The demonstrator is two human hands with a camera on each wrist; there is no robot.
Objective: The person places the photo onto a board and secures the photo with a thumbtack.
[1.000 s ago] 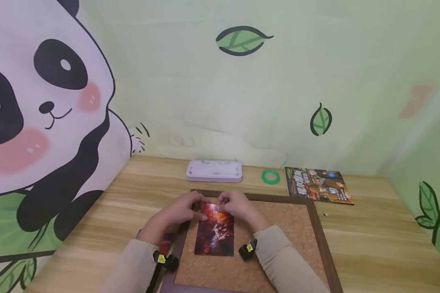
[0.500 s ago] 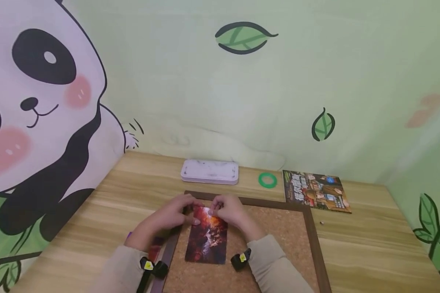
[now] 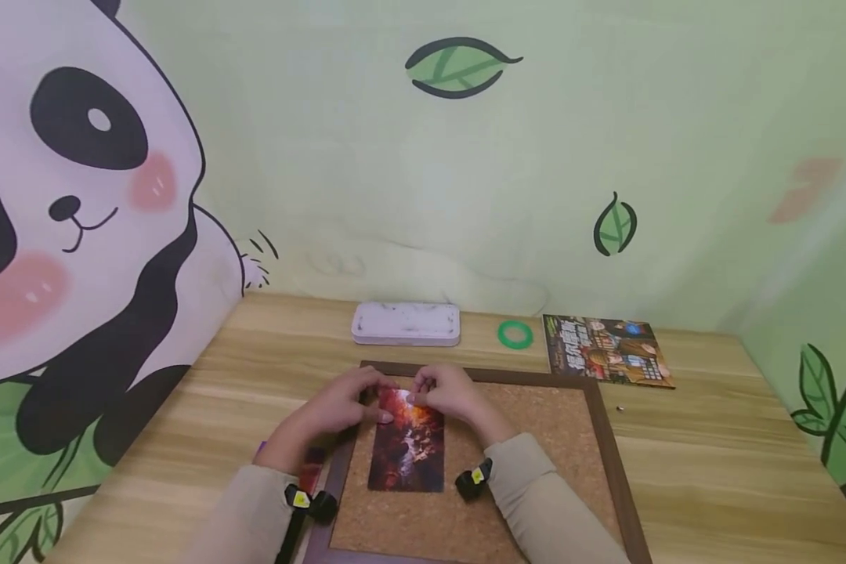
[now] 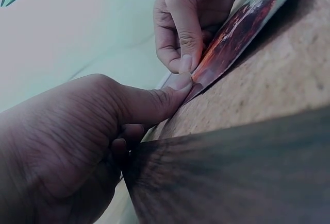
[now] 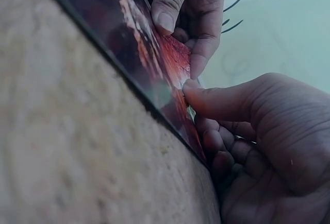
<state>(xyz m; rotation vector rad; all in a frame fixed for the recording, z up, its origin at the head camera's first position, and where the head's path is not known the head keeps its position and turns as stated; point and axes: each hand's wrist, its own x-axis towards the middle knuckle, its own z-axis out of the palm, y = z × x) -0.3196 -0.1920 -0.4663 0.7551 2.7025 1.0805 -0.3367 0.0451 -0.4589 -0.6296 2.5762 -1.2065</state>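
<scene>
A glossy picture card [image 3: 407,454] in red, orange and dark tones lies on the left part of a brown-framed cork board [image 3: 536,439]. My left hand [image 3: 334,406] holds the card's upper left side, its thumb on the printed face. At the top edge my right hand [image 3: 454,398] pinches with thumb and curled fingers. In the right wrist view the right thumb [image 5: 219,102] presses the card's upper part; whether a small thing sits under it is hidden. Seen from the left wrist, the two thumbs nearly meet, and the card [image 4: 242,36] stands slightly off the cork.
Behind the board are a whitish flat case [image 3: 405,323], a green ring [image 3: 515,334] and an illustrated booklet [image 3: 609,351]. A tiny shiny object [image 3: 620,408] lies right of the frame. Another reddish card [image 3: 312,468] shows partly beside the left wrist.
The view has shifted slightly with the head. Both hands keep their places at the card's top, and the card stays in the same spot on the board.
</scene>
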